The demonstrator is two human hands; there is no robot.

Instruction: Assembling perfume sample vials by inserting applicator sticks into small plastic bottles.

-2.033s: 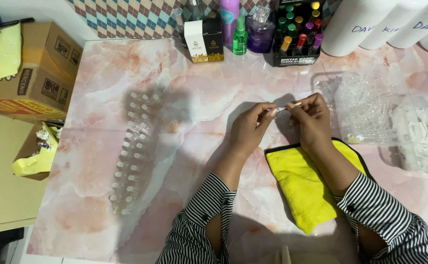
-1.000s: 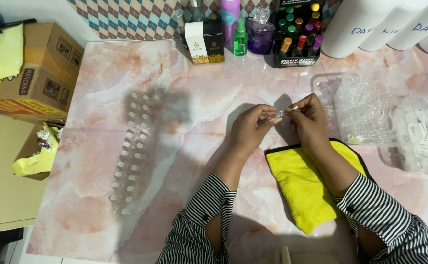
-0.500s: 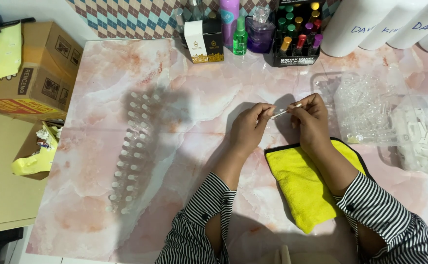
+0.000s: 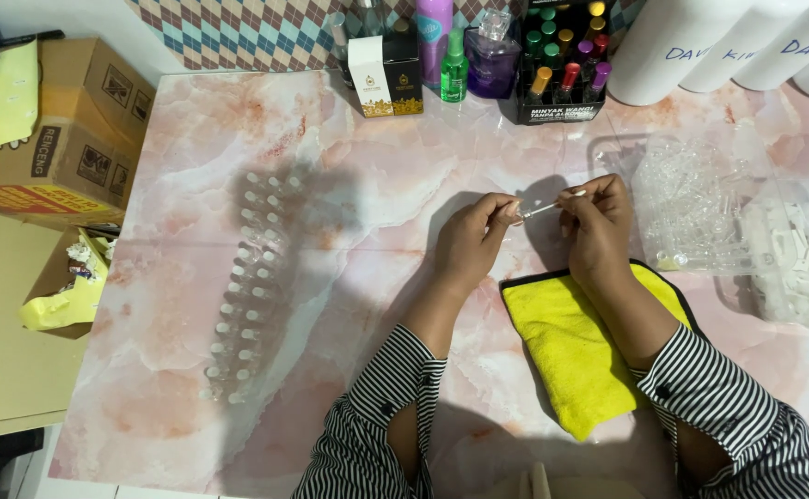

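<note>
Vial [image 4: 539, 210], small and clear: pinched between my left hand [image 4: 475, 238] and right hand [image 4: 597, 225] above yellow cloth [image 4: 580, 346]; finished vial rows [image 4: 247, 286] at nine o'clock.

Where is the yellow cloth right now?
In the head view, the yellow cloth lies flat on the marble table, lower right of centre, under the person's right forearm and just below the right hand.
</note>
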